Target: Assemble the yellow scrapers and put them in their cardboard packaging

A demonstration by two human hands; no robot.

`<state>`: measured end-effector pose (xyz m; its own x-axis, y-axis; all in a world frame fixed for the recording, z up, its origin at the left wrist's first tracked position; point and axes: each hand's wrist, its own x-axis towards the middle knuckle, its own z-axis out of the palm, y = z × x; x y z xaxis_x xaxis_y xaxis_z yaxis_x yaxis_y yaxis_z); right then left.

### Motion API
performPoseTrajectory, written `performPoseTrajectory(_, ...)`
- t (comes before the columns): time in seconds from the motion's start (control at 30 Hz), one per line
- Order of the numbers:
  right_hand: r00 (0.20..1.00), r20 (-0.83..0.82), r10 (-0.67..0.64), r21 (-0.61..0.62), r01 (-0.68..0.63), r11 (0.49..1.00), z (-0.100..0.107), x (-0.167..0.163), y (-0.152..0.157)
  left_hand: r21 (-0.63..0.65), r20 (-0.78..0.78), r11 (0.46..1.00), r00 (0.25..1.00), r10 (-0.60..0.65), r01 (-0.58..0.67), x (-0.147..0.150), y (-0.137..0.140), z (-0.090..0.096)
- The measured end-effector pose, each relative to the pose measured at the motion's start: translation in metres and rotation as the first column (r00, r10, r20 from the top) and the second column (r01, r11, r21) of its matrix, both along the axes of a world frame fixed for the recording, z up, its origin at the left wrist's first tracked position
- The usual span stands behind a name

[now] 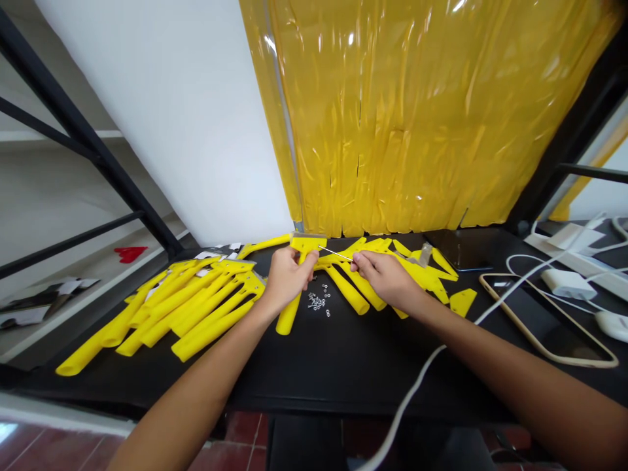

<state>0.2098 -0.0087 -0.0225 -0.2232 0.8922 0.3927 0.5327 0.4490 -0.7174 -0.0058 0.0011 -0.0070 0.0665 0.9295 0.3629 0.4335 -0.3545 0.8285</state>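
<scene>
My left hand (293,271) is closed around a yellow scraper (288,315), its head and metal blade edge pointing away from me and its hollow handle hanging down toward the table. Between the fingers of my right hand (375,268) is a thin metal driver (338,253); its tip meets the scraper's head near a hole, and its handle end is hidden in my grip. Just below my hands lies a small pile of silver screws and nuts (316,301). More yellow handles (350,291) lie under and beside my right hand, along with flat yellow plates (462,301).
Several yellow scrapers (196,304) are heaped on the left of the black table (314,373). To the right are a phone in a pale case (549,320), a dark tablet (458,250), chargers (569,283) and a white cable (417,392). Yellow strip curtain (392,131) hangs behind.
</scene>
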Motion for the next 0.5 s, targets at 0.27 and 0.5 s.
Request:
performPoseTrajectory(0.27,0.982,0.17,-0.077,0.099,0.06,0.993,0.0034,0.0007,-0.0067,-0.016,-0.021,1.0,1.0,0.009,-0.01,-0.0003,0.0004,-0.0017)
performPoseTrajectory(0.5,0.998,-0.061,0.022,-0.172,-0.032,0.985,0.0003,-0.0068,-0.0049,0.043,-0.015,0.999,1.0,0.002,-0.001,0.0023,-0.0051,0.002)
